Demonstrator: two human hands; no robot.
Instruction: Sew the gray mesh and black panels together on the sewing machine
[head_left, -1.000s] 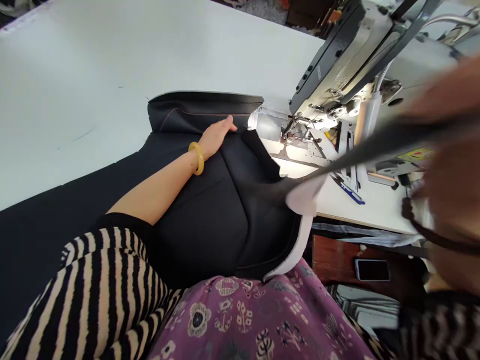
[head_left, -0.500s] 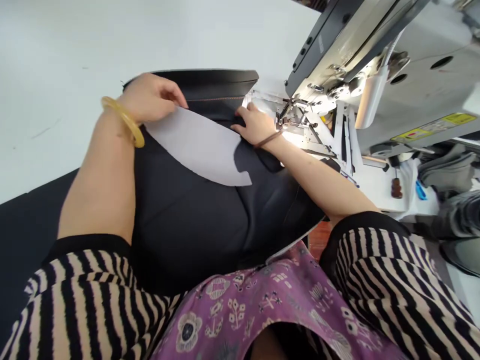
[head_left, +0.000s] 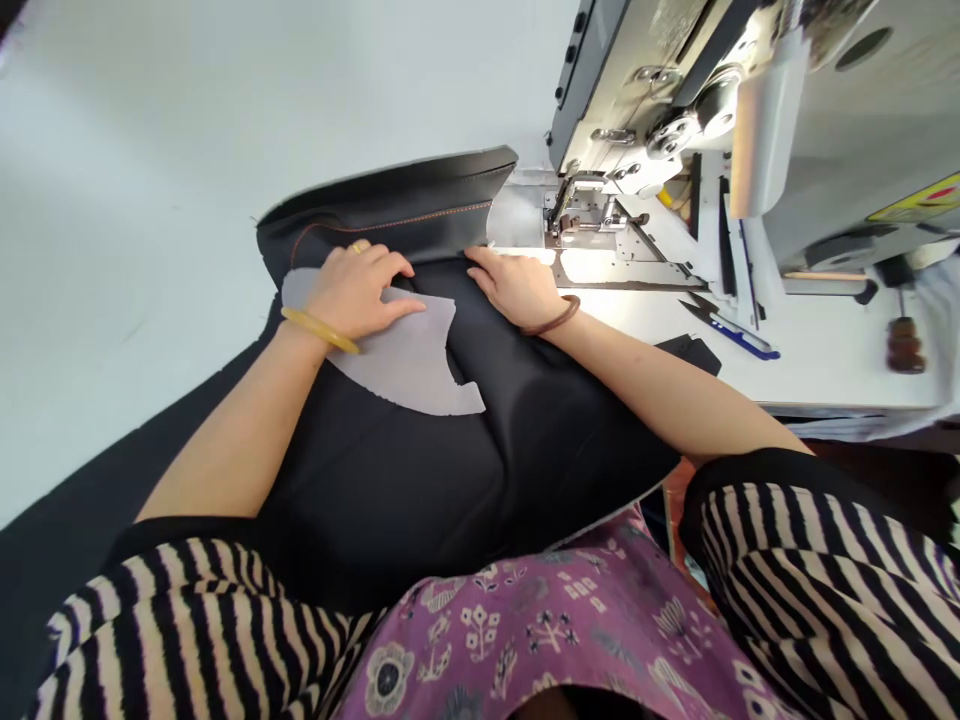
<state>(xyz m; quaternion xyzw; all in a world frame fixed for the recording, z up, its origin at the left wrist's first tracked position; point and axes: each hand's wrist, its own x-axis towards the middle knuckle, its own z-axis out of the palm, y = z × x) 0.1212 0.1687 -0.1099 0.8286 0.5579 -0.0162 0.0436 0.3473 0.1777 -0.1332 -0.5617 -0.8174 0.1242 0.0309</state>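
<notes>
A large sheet of black leather (head_left: pixel 405 480) covers my lap and the table's edge, its far part folded up into a flap (head_left: pixel 405 210) with an orange stitch line. On the leather lies a pale grey cut-out piece (head_left: pixel 397 365) with a notched right end. My left hand (head_left: pixel 360 290) rests over this piece and the leather, thumb and fingers apart. At the flap's right end, beside the sewing machine's needle area (head_left: pixel 559 220), my right hand (head_left: pixel 517 288) has its fingers closed on the leather edge. Some of its fingertips are hidden.
The sewing machine (head_left: pixel 660 110) stands at the upper right with its lamp lit. Blue-handled thread snips (head_left: pixel 735 330) and a brown-handled tool (head_left: pixel 906 345) lie right of it. The white table (head_left: pixel 150 200) extends to the left.
My left hand has shifted right and nearer, off the flap's left end onto the grey piece. The flap's stitch line shows more fully. The leather now sits apart from the needle; my view has shifted.
</notes>
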